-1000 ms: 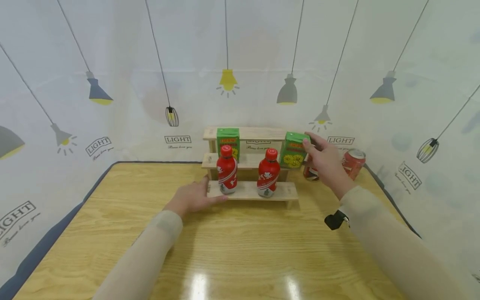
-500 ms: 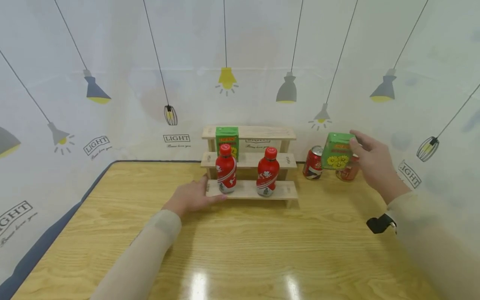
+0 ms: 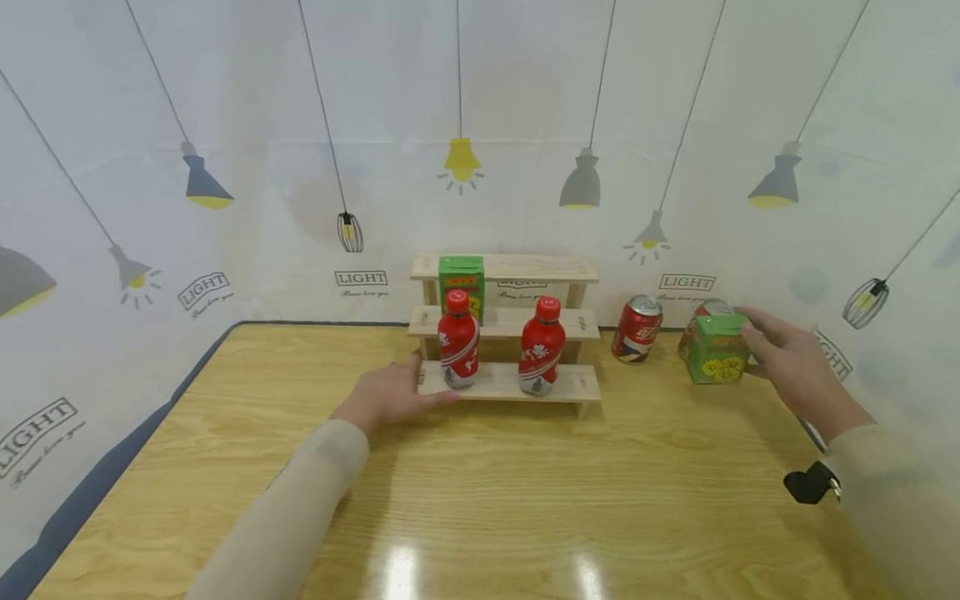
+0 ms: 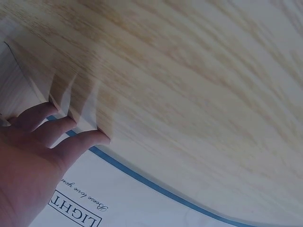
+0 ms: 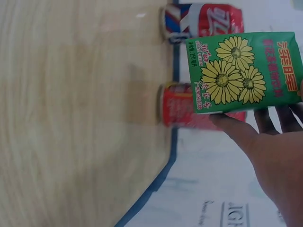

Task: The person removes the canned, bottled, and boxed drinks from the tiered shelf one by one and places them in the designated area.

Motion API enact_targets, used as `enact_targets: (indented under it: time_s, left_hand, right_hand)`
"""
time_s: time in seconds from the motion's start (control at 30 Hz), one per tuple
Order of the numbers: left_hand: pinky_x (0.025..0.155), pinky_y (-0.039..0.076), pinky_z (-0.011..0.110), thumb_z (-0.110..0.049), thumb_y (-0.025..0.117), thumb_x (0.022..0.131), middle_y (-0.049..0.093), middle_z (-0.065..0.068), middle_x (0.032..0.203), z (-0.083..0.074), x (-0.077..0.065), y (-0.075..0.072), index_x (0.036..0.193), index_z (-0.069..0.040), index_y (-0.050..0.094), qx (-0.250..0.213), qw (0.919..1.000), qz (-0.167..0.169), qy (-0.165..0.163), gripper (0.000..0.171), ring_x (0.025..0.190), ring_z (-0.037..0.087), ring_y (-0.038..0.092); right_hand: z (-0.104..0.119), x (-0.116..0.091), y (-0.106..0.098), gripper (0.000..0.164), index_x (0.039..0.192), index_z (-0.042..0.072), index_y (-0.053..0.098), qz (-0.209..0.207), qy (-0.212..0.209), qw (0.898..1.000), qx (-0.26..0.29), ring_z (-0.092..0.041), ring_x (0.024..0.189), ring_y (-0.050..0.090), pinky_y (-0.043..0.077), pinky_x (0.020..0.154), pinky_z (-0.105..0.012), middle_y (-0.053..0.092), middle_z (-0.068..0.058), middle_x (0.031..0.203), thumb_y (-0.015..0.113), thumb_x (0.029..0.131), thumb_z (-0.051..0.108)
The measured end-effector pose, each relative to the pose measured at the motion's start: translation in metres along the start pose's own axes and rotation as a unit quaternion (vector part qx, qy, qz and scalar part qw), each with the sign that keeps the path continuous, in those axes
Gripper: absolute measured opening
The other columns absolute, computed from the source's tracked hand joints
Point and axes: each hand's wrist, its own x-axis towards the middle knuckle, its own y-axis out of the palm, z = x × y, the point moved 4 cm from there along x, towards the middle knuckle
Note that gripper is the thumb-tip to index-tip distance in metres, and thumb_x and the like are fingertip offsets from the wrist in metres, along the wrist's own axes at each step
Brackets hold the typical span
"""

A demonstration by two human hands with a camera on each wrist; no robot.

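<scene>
In the head view my right hand (image 3: 798, 367) grips a green drink carton (image 3: 716, 354) with yellow flowers, overlapping the rear-right red can (image 3: 693, 329). Close up in the right wrist view, the carton (image 5: 246, 71) is held from its side, with two red cans behind it. My left hand (image 3: 390, 393) holds the left end of a three-step wooden rack (image 3: 498, 381), thumb along the front of the bottom step. The left wrist view shows three fingers of the left hand (image 4: 42, 156) with tips at the tabletop. Two red bottles (image 3: 459, 342) (image 3: 542, 346) stand on the bottom step.
A second green carton (image 3: 463, 279) stands on the middle step behind the left bottle. To the right of the rack stands another red can (image 3: 637, 329). A lamp-printed white sheet (image 3: 285, 167) lines the back and sides of the wooden table (image 3: 510, 500).
My right hand has carried the green carton off the rack's right side, rightward and then down in front of the far-right can. My left hand stays at the rack.
</scene>
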Motion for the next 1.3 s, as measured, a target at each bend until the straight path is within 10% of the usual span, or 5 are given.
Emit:
enact_targets:
  time_s: [0.5,1.0,1.3]
  left_hand:
    - [0.116,0.049,0.061,-0.108,0.039,0.072,0.051,0.017,0.163,-0.001,0.000,0.000,0.170,-0.013,0.024,-0.002,1.0000,-0.007,0.000,0.137,0.145,0.046,0.055]
    - [0.116,0.050,0.060,-0.110,0.038,0.069,0.051,0.016,0.164,0.001,0.003,0.004,0.170,-0.012,0.023,-0.005,1.0000,-0.003,0.000,0.142,0.146,0.044,0.055]
    - [0.116,0.050,0.060,-0.105,0.043,0.076,0.052,0.017,0.163,-0.003,-0.002,-0.002,0.170,-0.012,0.023,-0.004,1.0000,-0.003,-0.001,0.133,0.145,0.045,0.055]
  right_hand:
    - [-0.050,-0.004,0.003,0.076,0.172,0.015,0.012,0.002,0.030,1.000,0.007,-0.059,0.155,0.025,0.063,0.092,-0.026,0.010,-0.028,0.177,0.027,0.112,0.059]
    - [-0.068,-0.012,0.006,0.073,0.171,0.014,0.016,-0.015,0.039,0.991,0.130,-0.044,0.165,-0.002,0.056,0.086,-0.007,-0.013,-0.010,0.178,0.033,0.113,0.054]
    - [-0.078,-0.014,0.012,0.076,0.172,0.017,0.011,0.005,0.049,0.942,0.331,-0.020,0.166,-0.016,0.059,0.082,-0.010,-0.012,0.017,0.177,0.046,0.111,0.046]
